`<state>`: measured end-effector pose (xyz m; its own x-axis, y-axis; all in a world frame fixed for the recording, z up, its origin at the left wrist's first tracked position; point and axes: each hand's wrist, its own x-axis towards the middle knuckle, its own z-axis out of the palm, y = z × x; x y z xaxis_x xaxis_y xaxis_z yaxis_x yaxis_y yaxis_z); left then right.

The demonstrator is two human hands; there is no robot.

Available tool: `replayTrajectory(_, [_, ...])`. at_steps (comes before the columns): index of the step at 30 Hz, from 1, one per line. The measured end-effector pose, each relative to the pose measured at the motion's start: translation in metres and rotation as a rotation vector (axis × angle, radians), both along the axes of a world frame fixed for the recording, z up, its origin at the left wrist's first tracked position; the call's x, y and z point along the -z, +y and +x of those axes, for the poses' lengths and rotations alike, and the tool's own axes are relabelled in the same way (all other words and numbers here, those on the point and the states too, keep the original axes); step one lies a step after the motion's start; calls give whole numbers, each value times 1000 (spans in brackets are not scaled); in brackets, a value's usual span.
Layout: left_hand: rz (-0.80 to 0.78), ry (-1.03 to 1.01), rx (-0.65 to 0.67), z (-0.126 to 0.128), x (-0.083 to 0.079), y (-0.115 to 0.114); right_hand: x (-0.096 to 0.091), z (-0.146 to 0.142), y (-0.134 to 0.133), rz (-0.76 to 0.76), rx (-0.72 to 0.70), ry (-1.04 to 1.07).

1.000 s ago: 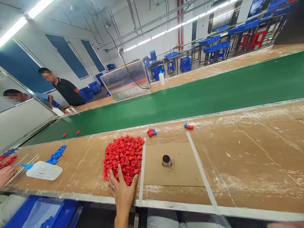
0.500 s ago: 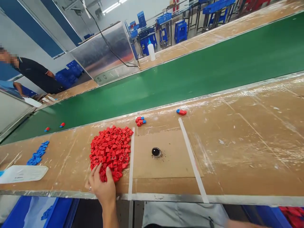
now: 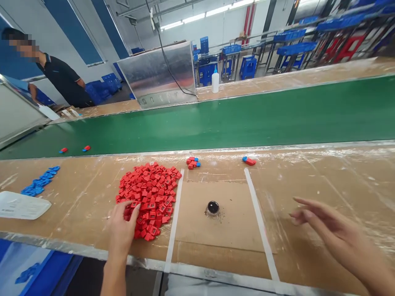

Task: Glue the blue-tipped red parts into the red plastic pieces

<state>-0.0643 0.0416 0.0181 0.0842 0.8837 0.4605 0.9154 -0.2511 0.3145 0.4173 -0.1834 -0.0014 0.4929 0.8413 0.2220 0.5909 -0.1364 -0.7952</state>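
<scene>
My left hand (image 3: 120, 225) rests at the near left edge of a heap of small red plastic pieces (image 3: 154, 189). Its thumb and fingers are apart and curve against the heap; no piece is seen gripped between them. On the right, my right hand (image 3: 338, 236) hovers over the table, slightly blurred, with fingers stretched out and nothing in them. Between the hands, a small round pot of dark liquid (image 3: 212, 207) sits on a cardboard sheet (image 3: 194, 226) flanked by white tape strips.
Red-and-blue joined pieces (image 3: 193, 163) lie behind the cardboard, with another one (image 3: 249, 160) to the right. Blue pieces (image 3: 41, 181) and a white plastic container (image 3: 23, 205) lie far left. Beyond runs a green conveyor belt (image 3: 234, 119). A person (image 3: 63, 78) stands at back left.
My right hand has come up from the lower right edge to above the table. My left hand stays at the red heap, its fingers still apart. The view has tilted and shifted.
</scene>
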Motion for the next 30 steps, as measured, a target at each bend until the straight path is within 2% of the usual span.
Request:
replayTrajectory(2, [-45, -82, -38, 1, -5, -3, 10, 10, 29, 1, -27, 20])
replayTrajectory(4, [-89, -202, -34, 9, -8, -11, 19, 23, 60, -16, 11, -53])
replayTrajectory(6, [-141, -346, 57, 24, -8, -26, 25, 37, 94, -42, 32, -152])
replayTrajectory(9, [-272, -499, 227, 58, 2, -52, 32, 51, 145, -80, 6, -221])
replayTrajectory(13, [-430, -522, 383, 99, 19, -80, 37, 47, 191, -141, -23, -276])
replayTrajectory(16, [-491, -508, 438, 114, 27, -90, 39, 38, 201, -172, -92, -329])
replayTrajectory(19, [-547, -568, 442, 117, 33, -95, 38, 36, 197, -200, -167, -384])
replayTrajectory(26, [-704, -910, 236, 118, 40, -96, 28, 53, 182, -270, -327, -496])
replayTrajectory(30, [-684, -952, 245, 120, 36, -95, 17, 45, 167, -265, -446, -648])
